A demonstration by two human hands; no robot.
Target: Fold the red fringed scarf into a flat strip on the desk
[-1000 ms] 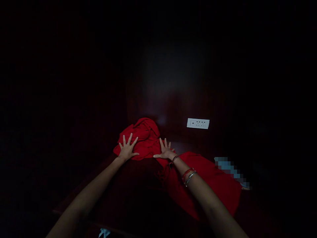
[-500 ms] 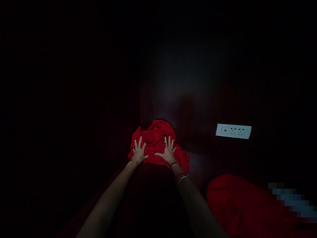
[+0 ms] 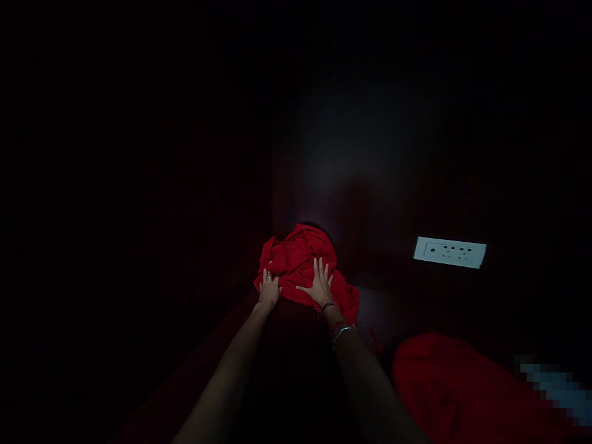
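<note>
A crumpled red cloth [image 3: 303,253] lies bunched in a dark corner in front of me. My left hand [image 3: 269,288] is at its near left edge, fingers bent and drawn together on the fabric, with a ring on one finger. On the right part of the same cloth rests my right hand [image 3: 320,288], open, its fingers spread and thumb out to the left. Bracelets circle the right wrist. The fabric under both palms is hidden.
A white wall socket plate [image 3: 449,253] is set in the dark panel to the right. Another large red fabric piece [image 3: 444,382] fills the lower right, beside a pixelated pale patch. Most of the surroundings are too dark to make out.
The fingers of my left hand, spread out before, have drawn in at the cloth's edge. My right hand stays spread on it. The whole view has shifted slightly.
</note>
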